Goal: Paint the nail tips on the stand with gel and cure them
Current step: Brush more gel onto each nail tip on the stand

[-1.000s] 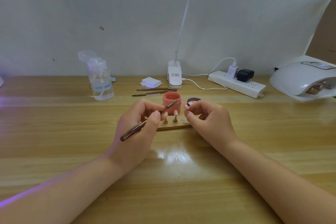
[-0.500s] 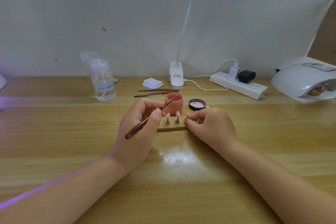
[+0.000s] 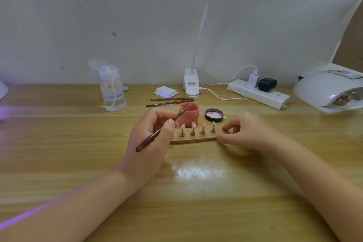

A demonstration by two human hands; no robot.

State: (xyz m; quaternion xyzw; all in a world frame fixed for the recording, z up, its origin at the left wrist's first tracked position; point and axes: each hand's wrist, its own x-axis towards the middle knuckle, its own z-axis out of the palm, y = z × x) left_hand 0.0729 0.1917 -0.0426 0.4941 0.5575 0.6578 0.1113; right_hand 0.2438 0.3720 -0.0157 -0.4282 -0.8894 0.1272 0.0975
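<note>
left hand pinching, right hand seemingly loose, blurred

You have one view only, worn on your head, looking forward and down across the table toward the far wall. Your forearms enter from the near edge, close up.

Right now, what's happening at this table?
A person is painting small nail tips on a wooden stand. The left hand holds a brush near the open pink gel jar; the right hand steadies the stand's end. Three tips look pink, the rightmost tip still pale.
</note>
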